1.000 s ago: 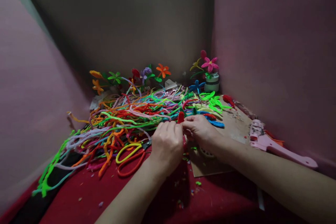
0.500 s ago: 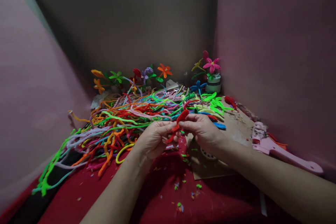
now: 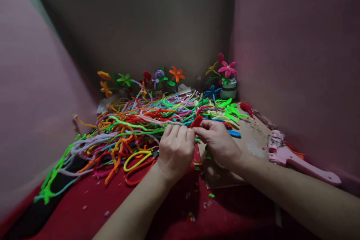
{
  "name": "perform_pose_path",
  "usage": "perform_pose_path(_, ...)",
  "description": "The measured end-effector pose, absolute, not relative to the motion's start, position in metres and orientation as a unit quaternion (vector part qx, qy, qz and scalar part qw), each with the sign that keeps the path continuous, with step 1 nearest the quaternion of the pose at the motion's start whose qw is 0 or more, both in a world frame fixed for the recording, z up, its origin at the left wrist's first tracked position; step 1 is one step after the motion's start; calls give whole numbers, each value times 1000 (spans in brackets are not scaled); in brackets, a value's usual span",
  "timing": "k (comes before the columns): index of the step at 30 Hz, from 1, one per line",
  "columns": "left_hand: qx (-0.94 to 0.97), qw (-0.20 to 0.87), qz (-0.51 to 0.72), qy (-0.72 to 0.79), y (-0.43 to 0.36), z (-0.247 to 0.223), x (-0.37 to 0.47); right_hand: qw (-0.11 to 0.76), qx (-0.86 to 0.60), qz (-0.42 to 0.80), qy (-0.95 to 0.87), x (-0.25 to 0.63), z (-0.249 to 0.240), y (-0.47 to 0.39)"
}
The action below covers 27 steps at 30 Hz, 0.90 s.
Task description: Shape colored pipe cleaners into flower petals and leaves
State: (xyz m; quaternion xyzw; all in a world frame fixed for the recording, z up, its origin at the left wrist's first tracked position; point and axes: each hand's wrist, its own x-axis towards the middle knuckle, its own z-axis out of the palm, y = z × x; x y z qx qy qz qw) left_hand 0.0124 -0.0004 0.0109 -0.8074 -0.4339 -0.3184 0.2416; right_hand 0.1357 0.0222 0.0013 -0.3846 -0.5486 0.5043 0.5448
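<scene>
Working over a red cloth (image 3: 75,210), heaped across the back and left with a broad tangle of fuzzy stems (image 3: 152,114) in many colours, mostly loose and unshaped, so seemingly plenty of material left. Leaning across a cardboard sheet (image 3: 254,138), partly covered by the right forearm, and leaving a pink long-handled tool (image 3: 300,165) well apart at the right, out of the way. Curling the left hand (image 3: 177,146) closed, knuckles to the camera, apparently around the lower end of a red fuzzy piece (image 3: 197,121); cannot see the fingertips. Pinching that piece between thumb and forefinger of the right hand (image 3: 218,138), just beside. Crowding the scissors (image 3: 144,152) with the left hand, hiding the blades. Showing fully formed flowers (image 3: 176,74) along the back, probably done, some beside or above a small jar (image 3: 228,90). Showing only a rounded lobe of red above the fingers, joined to nothing else visible, so probably partway. Littered in front with tiny scraps (image 3: 211,195).
</scene>
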Motion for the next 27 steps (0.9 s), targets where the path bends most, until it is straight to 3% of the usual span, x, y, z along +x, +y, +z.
perform_pose_path(1, -809, 229, -330, -429, 0, 12, 12, 545, -382, 512, -544, 136, 1, 24)
perform_pose_path(3, -798, 94, -397, -444, 4, 16, 6, 552, -359, 534, -530, 138, 2, 27)
perform_pose_path(6, -666, -298, -506, -461, 15, 23, -8, 559, -304, 579, -510, 141, 5, 29)
perform_pose_path(9, -496, -606, -469, -408, 23, 24, -18, 552, -251, 613, -507, 143, 9, 29)
perform_pose_path(14, -458, -751, -366, -304, 17, 19, -13, 512, -216, 641, -530, 143, 10, 25)
perform_pose_path(18, -512, -697, -370, -338, 11, 24, -9, 521, -232, 608, -552, 142, 9, 24)
perform_pose_path(23, -717, -275, -374, -520, 2, 17, 5, 544, -339, 547, -538, 137, 4, 25)
perform_pose_path(25, -744, -139, -358, -547, -2, 10, 12, 541, -378, 542, -520, 136, 0, 26)
perform_pose_path(27, -756, -72, -338, -556, -3, 6, 16, 537, -394, 548, -506, 137, -2, 28)
